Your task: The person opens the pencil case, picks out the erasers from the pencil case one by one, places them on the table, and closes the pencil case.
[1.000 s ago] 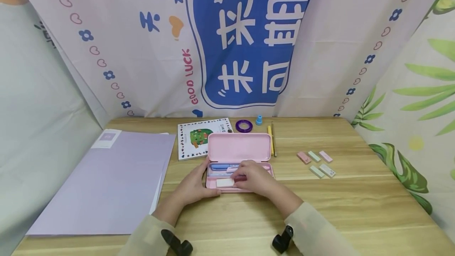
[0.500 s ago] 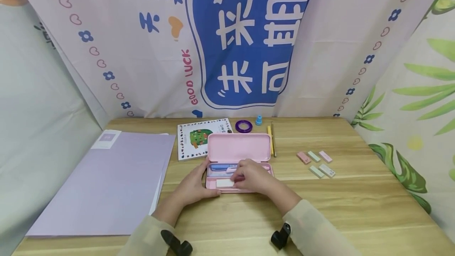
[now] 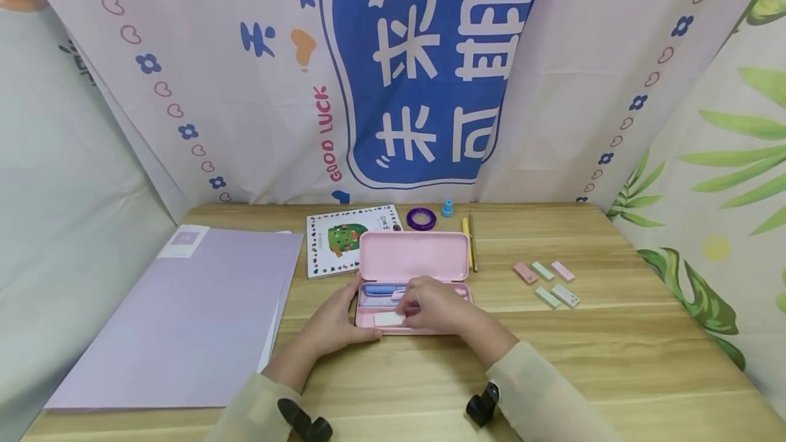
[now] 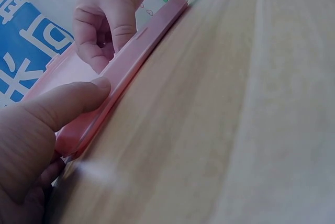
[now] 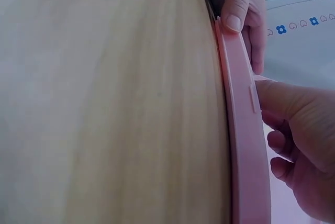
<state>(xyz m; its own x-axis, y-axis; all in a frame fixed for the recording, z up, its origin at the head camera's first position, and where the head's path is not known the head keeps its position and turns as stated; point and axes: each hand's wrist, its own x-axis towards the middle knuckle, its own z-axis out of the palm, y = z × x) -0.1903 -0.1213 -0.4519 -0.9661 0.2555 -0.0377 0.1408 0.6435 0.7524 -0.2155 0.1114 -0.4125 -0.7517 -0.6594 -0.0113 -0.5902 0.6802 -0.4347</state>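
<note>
Open pink pencil case [image 3: 413, 285] at the middle of the wooden table [image 3: 614, 360], lid raised at the back. Left hand [image 3: 334, 322] gripping the case's left end, thumb along the front edge. Right hand [image 3: 437, 304] inside the case, fingers curled over the tray beside a white eraser [image 3: 389, 318]; cannot tell whether pinching anything. Blue pen [image 3: 379, 288] in the case's back row. Left of the case, a purple folder [image 3: 184, 319]; right of it, five small erasers [image 3: 546, 282]. Behind the case, a picture card [image 3: 334, 244], tape roll [image 3: 421, 217] and pencils [image 3: 469, 241].

The right hand [image 3: 437, 305] covers much of the pencil case [image 3: 413, 256] tray; whatever its curled fingers hold beneath cannot be told.
</note>
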